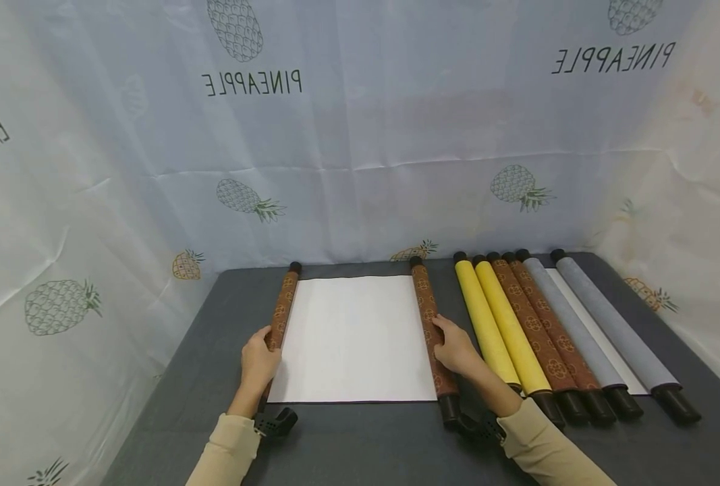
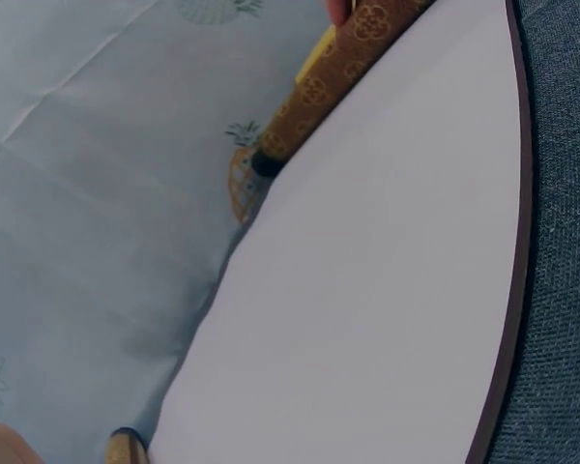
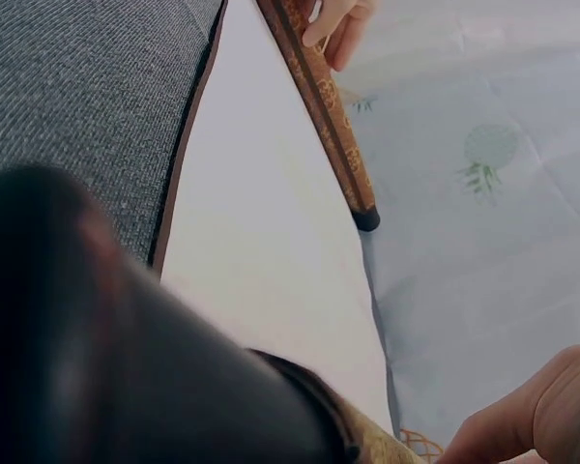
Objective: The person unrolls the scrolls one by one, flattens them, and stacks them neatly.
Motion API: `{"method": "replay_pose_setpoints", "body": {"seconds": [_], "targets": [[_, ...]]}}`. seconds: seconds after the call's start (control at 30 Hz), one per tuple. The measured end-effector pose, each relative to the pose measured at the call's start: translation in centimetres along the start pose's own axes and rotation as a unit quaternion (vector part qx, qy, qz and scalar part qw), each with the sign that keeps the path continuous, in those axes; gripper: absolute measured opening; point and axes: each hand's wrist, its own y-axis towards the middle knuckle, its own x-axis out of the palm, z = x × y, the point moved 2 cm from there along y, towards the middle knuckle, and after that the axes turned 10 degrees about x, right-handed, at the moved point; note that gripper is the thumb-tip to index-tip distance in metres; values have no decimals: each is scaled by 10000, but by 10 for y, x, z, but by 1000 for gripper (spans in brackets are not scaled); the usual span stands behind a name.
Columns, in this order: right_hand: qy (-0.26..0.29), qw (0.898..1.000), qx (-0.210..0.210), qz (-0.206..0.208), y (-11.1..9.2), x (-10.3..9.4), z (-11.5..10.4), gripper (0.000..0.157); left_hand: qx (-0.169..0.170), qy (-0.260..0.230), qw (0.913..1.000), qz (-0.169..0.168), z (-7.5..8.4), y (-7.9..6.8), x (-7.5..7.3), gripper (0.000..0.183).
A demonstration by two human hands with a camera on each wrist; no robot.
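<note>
- Brown flower-patterned roll (image 1: pixel 283 304), black-capped; left hand (image 1: pixel 259 358), grip clasped round it.
- White flat sheet (image 1: pixel 353 337), spread between both held rolls on dark grey surface (image 1: pixel 347 445).
- Second brown flower-patterned roll (image 1: pixel 424 297); right hand (image 1: pixel 457 345), grip clasped round it.
- Two yellow rolls (image 1: pixel 484 317), two brown (image 1: pixel 526 324), two grey (image 1: pixel 608 316), black-capped.

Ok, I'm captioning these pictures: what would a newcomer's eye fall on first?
Probably the white sheet on the table, between two patterned brown rolls, one held by the left hand, the other by the right hand. Next, perhaps, the row of yellow, brown and grey rolls at the table's right, then the mirrored PINEAPPLE lettering on the cloth behind.
</note>
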Motion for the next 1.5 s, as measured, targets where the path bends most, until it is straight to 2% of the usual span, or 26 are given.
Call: {"method": "replay_pose_setpoints", "body": {"seconds": [0.27,0.6,0.83,1.07,1.33,1.5], "targets": [[-11,9999,153,-68,1,0,2,58,-135,15,9998,-126,-2,1,2,48],[-192,9993,305,9,2,0,4,68,-559,21,9970,-540,-9,5,3,51],[-247,9985,459,-141,2,-1,7,75,-496,286,9968,-554,-12,4,3,57],[-283,9985,448,-122,0,-2,9,76,-360,426,9971,-511,-13,5,-1,57],[-223,9983,517,-168,-1,-3,12,74,-423,341,9968,-582,-17,6,-5,58],[-259,9983,498,-123,-1,-4,12,73,-363,262,9980,-438,-18,6,-9,54]]}}
